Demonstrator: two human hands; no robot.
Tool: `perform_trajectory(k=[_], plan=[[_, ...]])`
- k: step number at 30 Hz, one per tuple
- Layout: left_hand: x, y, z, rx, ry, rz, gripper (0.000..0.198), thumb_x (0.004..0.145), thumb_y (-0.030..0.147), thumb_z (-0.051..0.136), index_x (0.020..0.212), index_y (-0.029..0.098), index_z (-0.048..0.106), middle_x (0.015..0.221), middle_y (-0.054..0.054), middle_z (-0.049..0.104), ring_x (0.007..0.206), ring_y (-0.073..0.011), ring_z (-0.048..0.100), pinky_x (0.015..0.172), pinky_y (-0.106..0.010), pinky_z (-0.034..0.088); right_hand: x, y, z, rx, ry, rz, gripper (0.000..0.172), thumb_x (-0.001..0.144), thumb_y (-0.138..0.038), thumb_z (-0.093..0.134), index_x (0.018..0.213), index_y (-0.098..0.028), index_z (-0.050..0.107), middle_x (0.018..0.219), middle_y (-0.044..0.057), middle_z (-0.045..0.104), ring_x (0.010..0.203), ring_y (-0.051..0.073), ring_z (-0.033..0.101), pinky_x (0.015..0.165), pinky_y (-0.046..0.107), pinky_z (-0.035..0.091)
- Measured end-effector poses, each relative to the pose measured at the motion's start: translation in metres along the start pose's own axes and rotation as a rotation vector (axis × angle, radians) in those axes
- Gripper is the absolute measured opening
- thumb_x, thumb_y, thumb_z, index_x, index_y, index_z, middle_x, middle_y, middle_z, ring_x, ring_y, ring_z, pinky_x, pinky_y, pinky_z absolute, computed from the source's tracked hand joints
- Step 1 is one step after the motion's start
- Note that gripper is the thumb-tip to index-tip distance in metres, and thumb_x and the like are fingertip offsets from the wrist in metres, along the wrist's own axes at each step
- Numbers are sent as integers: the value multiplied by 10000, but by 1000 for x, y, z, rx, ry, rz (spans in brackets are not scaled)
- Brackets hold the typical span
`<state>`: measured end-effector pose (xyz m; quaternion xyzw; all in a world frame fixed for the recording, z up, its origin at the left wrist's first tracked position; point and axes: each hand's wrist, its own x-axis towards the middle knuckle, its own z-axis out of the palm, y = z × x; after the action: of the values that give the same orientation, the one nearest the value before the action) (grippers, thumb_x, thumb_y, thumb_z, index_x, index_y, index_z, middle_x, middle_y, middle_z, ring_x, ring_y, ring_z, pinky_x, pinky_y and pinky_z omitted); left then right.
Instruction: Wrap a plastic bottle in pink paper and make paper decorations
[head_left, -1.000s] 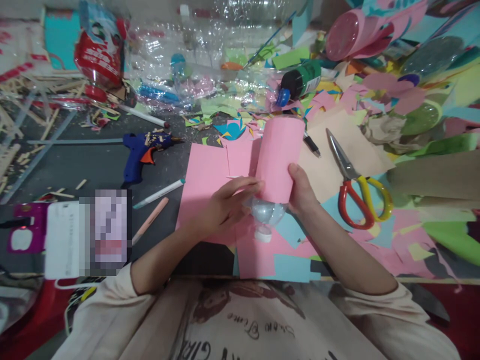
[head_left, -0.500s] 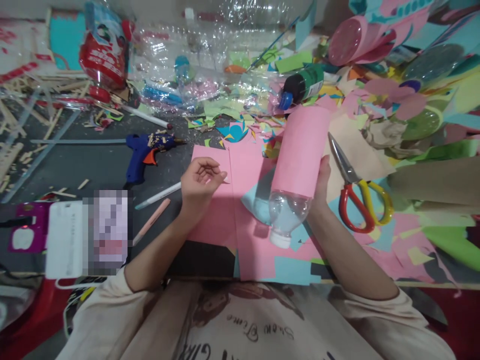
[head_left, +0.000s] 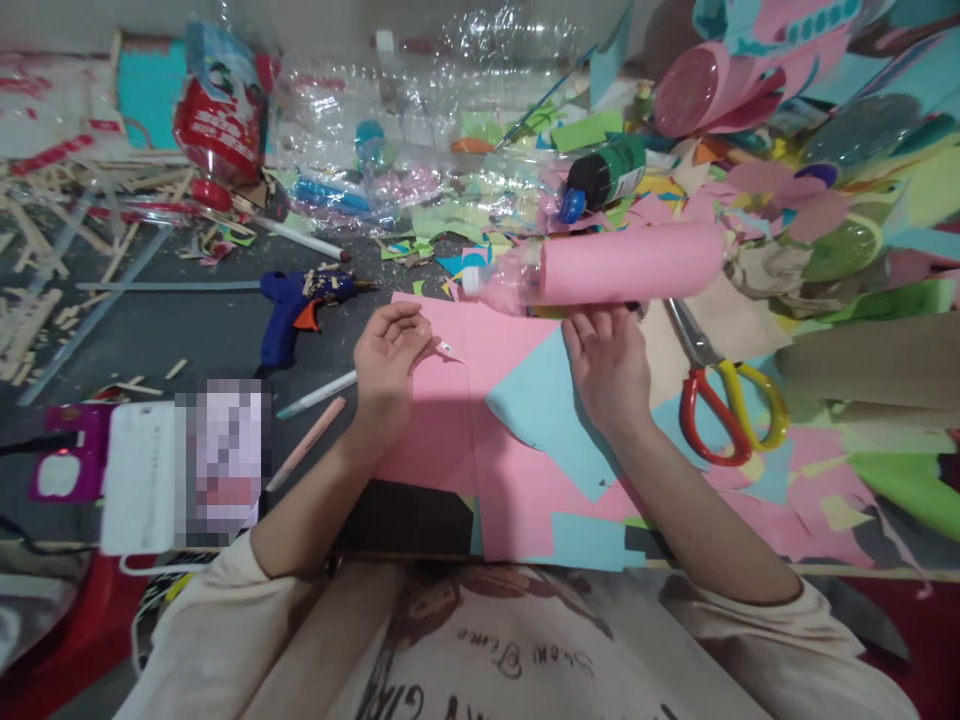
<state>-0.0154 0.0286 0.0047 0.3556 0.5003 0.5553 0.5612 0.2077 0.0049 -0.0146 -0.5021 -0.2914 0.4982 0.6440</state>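
A clear plastic bottle wrapped in pink paper point(head_left: 634, 265) lies on its side, its white cap pointing left. My right hand point(head_left: 611, 365) is just below it, fingers stretched toward its near side with the tips at or close to the paper; no grip around the bottle shows. Over pink paper sheets point(head_left: 442, 420), my left hand point(head_left: 390, 355) is closed, with a small white pointed bit showing at the fingertips, too small to name. A light blue paper piece point(head_left: 547, 385) rests between my hands. Scissors point(head_left: 712, 380) with red and yellow handles lie right of my right hand.
A blue glue gun point(head_left: 289, 310) and two pens, one of them a pinkish pen point(head_left: 307, 440), lie left. Further back are a red-labelled bottle point(head_left: 221, 120), a green-and-black bottle point(head_left: 607, 175), clear plastic and wooden sticks. Paper scraps cover the right side. A white power strip point(head_left: 139, 480) sits front left.
The pink-wrapped bottle has gone from tilted upside down in my right hand to lying sideways, further back. My right hand has come away from around it. My left hand remains closed nearly in place.
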Motion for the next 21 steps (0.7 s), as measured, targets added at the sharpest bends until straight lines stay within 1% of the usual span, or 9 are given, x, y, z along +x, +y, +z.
perform_trajectory(k=[2, 3, 5, 7, 9, 12, 17, 19, 21], plan=[[-2, 4, 4, -43, 5, -21, 363, 587, 247, 848, 876, 208, 629, 750, 45, 539, 650, -55, 572, 635, -156, 539, -6, -1, 1, -143, -65, -41, 304, 834, -530, 631, 1063, -333, 592, 1138, 3, 644, 1079, 171, 651, 944, 365, 525], [-4, 5, 6, -65, -26, -50, 380, 561, 231, 854, 874, 209, 639, 764, 45, 535, 639, -54, 564, 618, -158, 536, -11, -2, 2, -231, -121, -62, 270, 842, -493, 641, 1046, -321, 600, 1073, 6, 657, 994, 167, 667, 895, 359, 535], [-11, 7, 10, -117, -159, -158, 396, 543, 244, 864, 879, 208, 659, 776, 43, 534, 622, -58, 562, 616, -185, 546, -22, -6, 8, -397, -288, -87, 213, 871, -462, 623, 982, -280, 626, 943, 19, 673, 887, 169, 665, 821, 348, 535], [-18, 6, 13, -175, -320, -293, 386, 561, 292, 873, 881, 200, 677, 755, 39, 536, 633, -69, 577, 659, -213, 558, -33, -9, 15, -497, -470, -90, 228, 878, -462, 615, 944, -245, 650, 915, 40, 686, 807, 162, 650, 733, 323, 522], [-25, 5, 16, -216, -396, -361, 361, 605, 333, 868, 889, 196, 694, 742, 35, 541, 662, -71, 586, 705, -213, 552, -40, -10, 21, -549, -578, -92, 225, 870, -441, 625, 899, -222, 668, 852, 39, 686, 662, 133, 594, 602, 283, 472], [-29, 4, 18, -236, -406, -370, 357, 618, 352, 871, 900, 202, 711, 758, 31, 563, 718, -79, 608, 777, -221, 542, -43, -11, 26, -586, -576, -81, 210, 868, -376, 619, 762, -204, 676, 678, 10, 636, 551, 113, 502, 526, 267, 396], [-23, 6, 17, -246, -381, -320, 319, 587, 320, 865, 848, 210, 719, 749, 32, 585, 738, -85, 601, 881, -263, 534, -40, -13, 25, -524, -480, -57, 268, 848, -392, 648, 655, -206, 668, 573, -7, 609, 550, 129, 530, 562, 292, 419], [-19, 7, 15, -195, -337, -259, 279, 613, 313, 828, 843, 209, 709, 791, 19, 604, 768, -93, 598, 913, -275, 525, -37, -14, 22, -496, -428, -49, 284, 837, -433, 667, 661, -210, 674, 570, -8, 621, 544, 134, 547, 565, 301, 439], [-16, 7, 12, -60, -252, -176, 221, 672, 302, 765, 863, 212, 697, 898, -3, 625, 819, -104, 598, 923, -280, 519, -32, -15, 17, -497, -362, -60, 341, 834, -482, 665, 627, -212, 654, 543, -14, 604, 513, 134, 539, 539, 304, 439]])
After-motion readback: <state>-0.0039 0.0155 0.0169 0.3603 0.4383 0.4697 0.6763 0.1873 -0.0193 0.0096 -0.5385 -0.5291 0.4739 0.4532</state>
